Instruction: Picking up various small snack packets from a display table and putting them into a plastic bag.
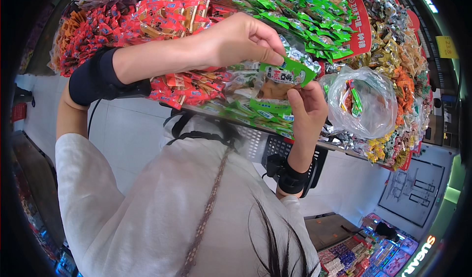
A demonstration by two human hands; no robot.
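Observation:
Between my two hands is a small green-and-clear plastic snack packet (277, 87) with brownish food showing through its window and writing on its front. My left hand (245, 43) pinches its top edge between thumb and fingers. On its right side, the thumb and fingers of my right hand (309, 102) grip it. The packet is tilted over the front of the snack display, above more green packets (258, 114). To the right of my right hand, a clear plastic bag (381, 107) sits with its mouth open on the wrapped snacks, with a few colored packets (352, 98) inside.
Red packets (158, 19) are heaped on the left, and green packets (313, 15) lie in rows behind my hands. Gold-wrapped snacks (387, 55) fill the right. A red sign (359, 30) rises among them. Below the display edge is a black perforated basket (319, 166).

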